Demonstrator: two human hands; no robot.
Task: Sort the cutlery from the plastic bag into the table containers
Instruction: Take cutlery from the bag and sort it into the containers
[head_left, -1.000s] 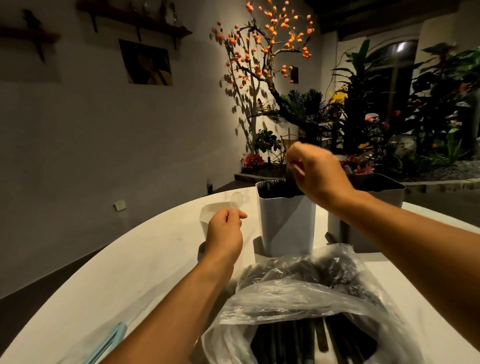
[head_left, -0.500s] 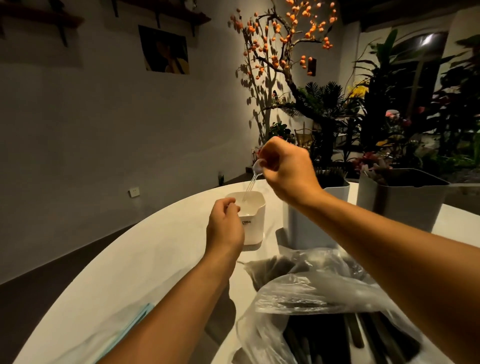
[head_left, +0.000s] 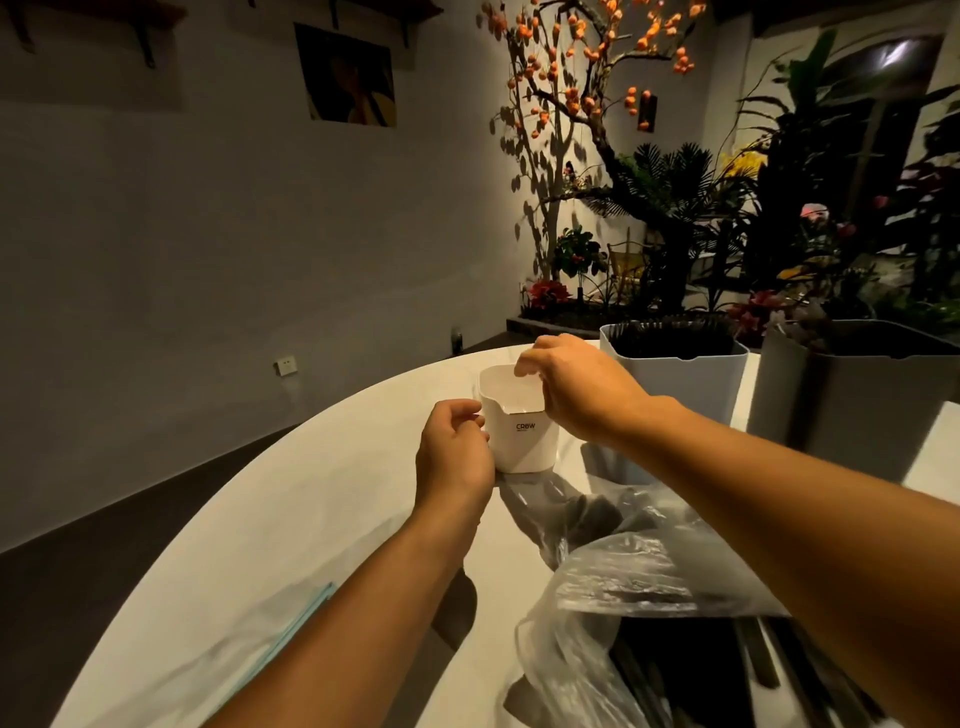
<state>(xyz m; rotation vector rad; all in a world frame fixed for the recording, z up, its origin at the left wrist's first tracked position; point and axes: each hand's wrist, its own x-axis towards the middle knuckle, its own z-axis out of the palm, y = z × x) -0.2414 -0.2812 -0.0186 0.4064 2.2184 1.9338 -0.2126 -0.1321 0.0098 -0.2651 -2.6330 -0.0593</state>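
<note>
Head view: right hand (head_left: 576, 392) fingers curled over the white container (head_left: 519, 441) rim – contents unclear; left hand (head_left: 454, 454) steadies this light, tippable cup.

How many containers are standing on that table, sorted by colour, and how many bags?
Small white plastic container: 1
Tall pale grey plastic containers: 2
Clear plastic bag of dark cutlery: 1
Total: 4
</note>
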